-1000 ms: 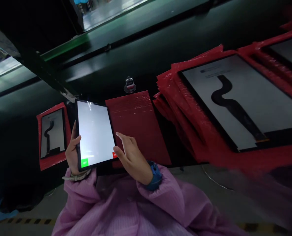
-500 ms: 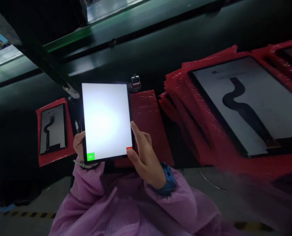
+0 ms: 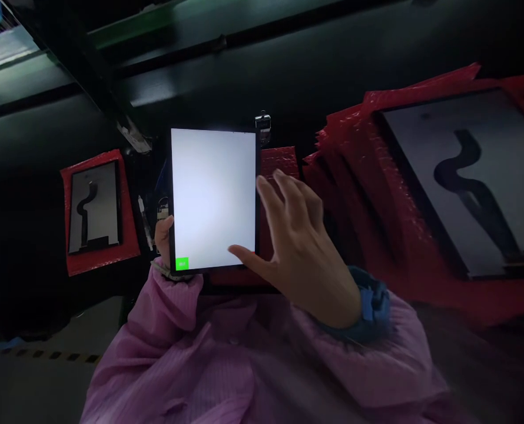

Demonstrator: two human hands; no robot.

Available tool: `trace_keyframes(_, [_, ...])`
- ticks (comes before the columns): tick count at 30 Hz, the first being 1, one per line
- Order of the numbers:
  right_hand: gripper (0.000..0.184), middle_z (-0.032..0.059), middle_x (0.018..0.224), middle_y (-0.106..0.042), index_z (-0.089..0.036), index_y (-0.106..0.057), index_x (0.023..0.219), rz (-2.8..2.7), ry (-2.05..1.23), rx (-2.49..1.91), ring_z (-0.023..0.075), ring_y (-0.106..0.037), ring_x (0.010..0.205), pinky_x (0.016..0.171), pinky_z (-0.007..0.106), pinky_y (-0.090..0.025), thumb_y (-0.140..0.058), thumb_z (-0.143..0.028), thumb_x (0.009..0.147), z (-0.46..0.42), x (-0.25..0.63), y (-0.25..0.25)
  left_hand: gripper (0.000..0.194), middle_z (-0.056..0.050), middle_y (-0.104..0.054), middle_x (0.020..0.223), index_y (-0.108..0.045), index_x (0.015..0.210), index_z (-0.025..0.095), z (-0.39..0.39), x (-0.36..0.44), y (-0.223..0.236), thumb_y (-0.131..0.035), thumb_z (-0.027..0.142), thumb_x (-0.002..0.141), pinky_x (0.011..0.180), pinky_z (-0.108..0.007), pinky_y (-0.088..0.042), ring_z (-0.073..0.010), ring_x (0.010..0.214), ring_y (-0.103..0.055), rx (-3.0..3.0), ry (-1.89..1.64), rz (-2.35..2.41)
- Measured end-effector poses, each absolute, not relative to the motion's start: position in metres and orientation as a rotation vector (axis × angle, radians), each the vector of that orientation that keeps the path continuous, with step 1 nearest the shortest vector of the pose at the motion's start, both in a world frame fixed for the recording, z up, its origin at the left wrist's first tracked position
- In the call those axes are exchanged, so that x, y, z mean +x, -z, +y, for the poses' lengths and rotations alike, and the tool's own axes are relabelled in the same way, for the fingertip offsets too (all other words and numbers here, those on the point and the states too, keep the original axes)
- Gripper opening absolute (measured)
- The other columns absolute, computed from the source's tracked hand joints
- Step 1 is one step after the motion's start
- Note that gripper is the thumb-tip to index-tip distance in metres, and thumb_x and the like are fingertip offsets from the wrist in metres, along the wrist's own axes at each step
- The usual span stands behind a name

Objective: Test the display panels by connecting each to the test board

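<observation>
A lit display panel (image 3: 213, 200) with a black border glows white, a green box at its lower left corner and a sliver of red at its lower right. My left hand (image 3: 163, 235) grips its left edge, thumb at the front; the other fingers are behind the panel. Off the right edge, my right hand (image 3: 306, 247) hangs open with fingers spread, its thumb over the panel's lower right part. Whether that thumb touches the glass I cannot tell. Behind the panel lies a red bubble-wrap sleeve (image 3: 279, 158).
On the right, a stack of red bubble-wrap sleeves (image 3: 359, 153) bears a display panel (image 3: 491, 176) with a dark flex cable. Another panel (image 3: 105, 200) rests on red wrap at left. Beside it is a white pen-like item (image 3: 146, 224). A small metal counter (image 3: 262, 123) stands behind.
My right hand has let go of the lit panel's right edge and spread its fingers, lifting away to the right. My left hand keeps its hold. The camera view has shifted somewhat.
</observation>
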State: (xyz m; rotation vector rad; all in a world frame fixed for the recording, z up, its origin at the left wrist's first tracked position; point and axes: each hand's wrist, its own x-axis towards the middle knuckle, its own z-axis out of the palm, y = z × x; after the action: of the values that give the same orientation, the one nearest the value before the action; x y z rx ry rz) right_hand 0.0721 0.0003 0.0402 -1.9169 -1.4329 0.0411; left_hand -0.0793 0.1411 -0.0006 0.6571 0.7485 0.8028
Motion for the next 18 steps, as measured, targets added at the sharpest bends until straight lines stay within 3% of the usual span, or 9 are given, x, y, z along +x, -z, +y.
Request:
trace_keyframes(4, [0.096,0.0145,0.166,-0.026,-0.025,-0.035,0.157,-1.623,-0.104,-1.778,0.0423,-0.016,0.156,0.123,0.068,-0.024,-0.07,-0.07,0.08,0.044,0.074,-0.052,0.038,-0.008,-0.076,0.105,-0.071,0.094,0.019,0.136,-0.072,0.002,-0.063,0.051,0.076,0.104,-0.042,-0.053,-0.0334,0.131,-0.058,0.689,-0.823,0.65])
trace_keyframes(8, [0.103,0.0168,0.166,-0.028,-0.021,-0.039,0.154,-1.738,-0.129,-1.749,0.0431,-0.016,0.156,0.124,0.069,-0.02,-0.082,-0.064,0.071,0.07,0.073,-0.05,0.034,-0.009,-0.076,0.104,-0.071,0.089,0.019,0.137,-0.073,0.003,-0.064,0.048,0.074,0.105,-0.042,-0.052,-0.0334,0.132,-0.057,0.714,-0.865,0.667])
trace_keyframes(10, [0.084,0.0168,0.162,-0.036,-0.021,-0.047,0.15,-1.757,-0.121,-1.765,0.0407,-0.026,0.153,0.123,0.066,-0.026,-0.079,-0.054,0.079,0.071,0.07,-0.048,0.035,-0.009,-0.076,0.101,-0.071,0.087,0.02,0.138,-0.075,0.005,-0.063,0.051,0.073,0.103,-0.044,-0.053,-0.0344,0.129,-0.059,0.711,-0.859,0.694])
trace_keyframes(13, [0.039,0.0149,0.143,-0.059,-0.02,-0.062,0.134,-1.765,-0.047,-1.79,0.0311,-0.053,0.133,0.111,0.052,-0.048,-0.06,-0.032,0.098,0.065,0.064,-0.047,0.04,-0.01,-0.075,0.097,-0.071,0.089,0.018,0.138,-0.076,0.007,-0.064,0.054,0.071,0.097,-0.042,-0.055,-0.0346,0.122,-0.063,0.69,-0.839,0.702])
trace_keyframes(15, [0.03,0.0121,0.126,-0.069,-0.019,-0.068,0.124,-1.766,0.042,-1.792,0.0259,-0.061,0.117,0.098,0.044,-0.056,-0.047,-0.024,0.103,0.06,0.062,-0.047,0.045,-0.009,-0.076,0.097,-0.072,0.095,0.017,0.136,-0.075,0.007,-0.064,0.055,0.071,0.094,-0.039,-0.056,-0.0328,0.116,-0.066,0.66,-0.848,0.691])
trace_keyframes(18, [0.032,0.0108,0.118,-0.071,-0.019,-0.07,0.124,-1.756,0.132,-1.701,0.0242,-0.063,0.109,0.093,0.042,-0.058,-0.046,-0.027,0.104,0.05,0.063,-0.047,0.049,-0.008,-0.077,0.098,-0.072,0.104,0.017,0.133,-0.075,0.004,-0.064,0.053,0.071,0.089,-0.036,-0.057,-0.0288,0.106,-0.07,0.624,-0.848,0.669])
